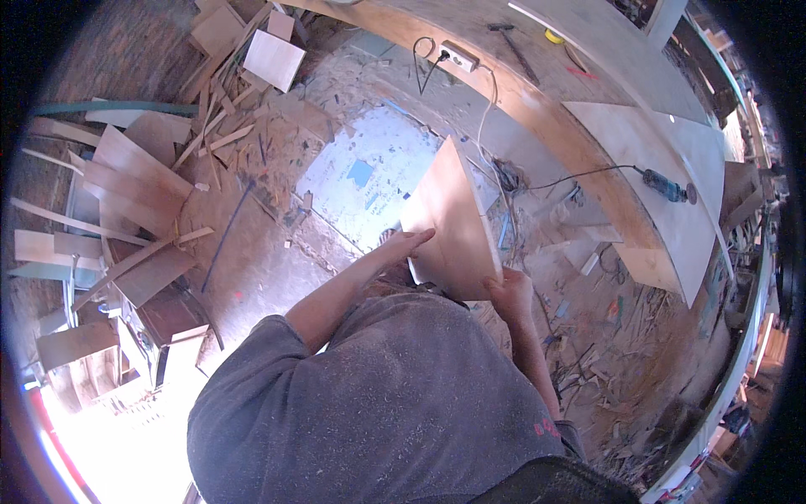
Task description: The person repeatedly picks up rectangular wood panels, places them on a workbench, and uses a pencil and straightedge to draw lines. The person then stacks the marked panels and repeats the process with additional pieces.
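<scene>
I hold a pale, thin wooden board point(451, 214) in front of my body, tilted and tapering toward the top. My left hand point(407, 241) grips its left side, thumb lying on the face and other fingers hidden. My right hand point(510, 294) is closed on the lower right edge. Below and beyond the board lies a white, scuffed sheet point(340, 189) on the littered floor.
A long wooden bench edge point(537, 105) curves across the upper right, carrying a power strip point(459, 56), a hammer point(512, 50) and a corded angle grinder point(663, 186) on a pale panel point(701, 227). Offcuts and boards point(138, 189) pile up at left; scraps and cables litter the floor.
</scene>
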The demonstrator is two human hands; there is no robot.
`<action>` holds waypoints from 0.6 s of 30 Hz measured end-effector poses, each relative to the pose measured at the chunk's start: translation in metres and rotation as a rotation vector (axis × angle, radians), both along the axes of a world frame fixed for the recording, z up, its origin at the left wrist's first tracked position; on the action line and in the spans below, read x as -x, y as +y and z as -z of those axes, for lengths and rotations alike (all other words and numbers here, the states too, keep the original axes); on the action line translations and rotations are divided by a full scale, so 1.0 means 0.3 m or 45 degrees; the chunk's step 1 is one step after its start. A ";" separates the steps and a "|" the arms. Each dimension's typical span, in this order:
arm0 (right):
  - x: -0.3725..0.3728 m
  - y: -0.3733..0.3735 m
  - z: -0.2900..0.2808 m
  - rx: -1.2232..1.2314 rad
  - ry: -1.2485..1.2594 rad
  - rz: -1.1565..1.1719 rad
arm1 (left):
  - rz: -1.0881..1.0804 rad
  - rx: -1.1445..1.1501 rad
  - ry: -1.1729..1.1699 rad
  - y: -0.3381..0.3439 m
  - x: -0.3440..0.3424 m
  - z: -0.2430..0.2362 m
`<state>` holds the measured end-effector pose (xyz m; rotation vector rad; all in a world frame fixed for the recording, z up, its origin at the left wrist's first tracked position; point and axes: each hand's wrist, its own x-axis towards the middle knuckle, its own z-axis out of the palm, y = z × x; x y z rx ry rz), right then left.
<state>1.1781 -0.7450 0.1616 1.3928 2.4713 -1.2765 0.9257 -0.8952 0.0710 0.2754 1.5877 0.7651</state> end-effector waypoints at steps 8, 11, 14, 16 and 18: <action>0.440 -0.080 -0.115 -0.144 -0.283 -0.299 | -0.156 -0.001 -0.185 0.087 0.143 -0.077; 0.596 -0.116 -0.057 -0.115 -0.186 -0.355 | -0.285 0.010 -0.148 0.087 0.243 -0.179; 0.763 -0.138 0.047 -0.360 -0.222 -0.658 | -0.481 -0.187 -0.347 0.044 0.398 -0.155; 0.930 -0.159 0.004 -0.314 -0.213 -0.754 | -0.750 -0.258 -0.439 -0.009 0.497 -0.006; 1.049 -0.171 0.018 -0.315 -0.294 -0.823 | -0.817 -0.204 -0.535 -0.020 0.616 -0.004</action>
